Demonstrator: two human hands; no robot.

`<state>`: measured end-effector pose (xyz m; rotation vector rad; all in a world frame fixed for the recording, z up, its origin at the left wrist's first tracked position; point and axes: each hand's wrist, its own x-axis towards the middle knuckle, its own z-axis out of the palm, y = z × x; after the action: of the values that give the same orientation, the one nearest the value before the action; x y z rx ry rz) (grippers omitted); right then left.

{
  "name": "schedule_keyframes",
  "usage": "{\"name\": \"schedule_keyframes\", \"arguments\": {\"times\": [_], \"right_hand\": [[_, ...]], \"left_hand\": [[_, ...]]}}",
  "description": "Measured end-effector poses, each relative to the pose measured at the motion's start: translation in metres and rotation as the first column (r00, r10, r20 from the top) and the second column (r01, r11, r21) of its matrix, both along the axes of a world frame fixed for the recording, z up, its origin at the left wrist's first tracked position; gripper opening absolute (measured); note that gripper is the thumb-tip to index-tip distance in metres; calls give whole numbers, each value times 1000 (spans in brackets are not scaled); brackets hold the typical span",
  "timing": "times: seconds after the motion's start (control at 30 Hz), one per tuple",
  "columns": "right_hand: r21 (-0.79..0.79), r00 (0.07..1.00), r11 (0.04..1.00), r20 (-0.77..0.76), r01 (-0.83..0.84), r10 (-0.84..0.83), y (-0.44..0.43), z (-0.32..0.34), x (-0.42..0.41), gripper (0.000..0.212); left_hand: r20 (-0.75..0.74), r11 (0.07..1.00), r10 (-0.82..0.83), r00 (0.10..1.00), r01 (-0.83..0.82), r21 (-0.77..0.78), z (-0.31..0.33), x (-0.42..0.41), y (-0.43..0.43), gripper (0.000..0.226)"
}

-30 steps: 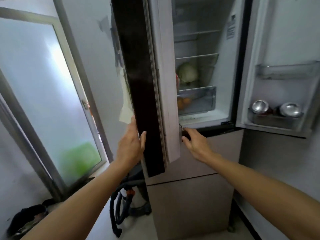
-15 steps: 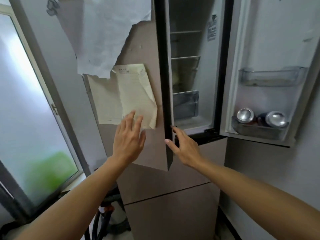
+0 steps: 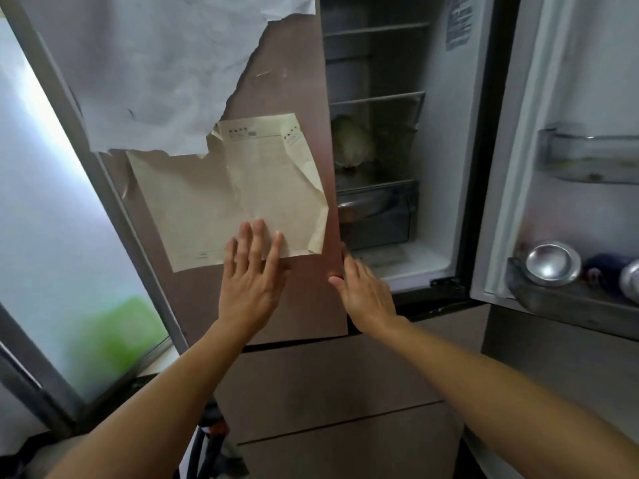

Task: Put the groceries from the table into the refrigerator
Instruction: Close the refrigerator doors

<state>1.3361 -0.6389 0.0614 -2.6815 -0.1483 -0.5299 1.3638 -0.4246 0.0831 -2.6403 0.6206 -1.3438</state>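
Pressing left door (image 3: 294,98) with left hand (image 3: 250,288), fingers straight, gripping nothing; right hand (image 3: 366,295), fingers relaxed, is touching door's upright free edge, frame centre; fridge opening (image 3: 439,167) is lying just right.

L side: frosted glass door (image 3: 52,202), bright daylight; green blur (image 3: 114,337) behind.

The refrigerator door (image 3: 297,98) is pinkish brown, bearing a cream sheet (image 3: 221,202) and torn white paper (image 3: 166,63).
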Motion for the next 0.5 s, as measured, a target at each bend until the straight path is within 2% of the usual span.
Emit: {"name": "schedule_keyframes", "arguments": {"times": [0.3, 0.5], "right_hand": [[39, 999, 998, -13, 51, -50, 3, -6, 28, 50], [16, 992, 993, -45, 119, -118, 6, -2, 21, 53]], "left_hand": [[78, 997, -81, 994, 80, 20, -9, 31, 3, 67], [95, 992, -123, 988, 121, 26, -9, 32, 4, 68]]}}
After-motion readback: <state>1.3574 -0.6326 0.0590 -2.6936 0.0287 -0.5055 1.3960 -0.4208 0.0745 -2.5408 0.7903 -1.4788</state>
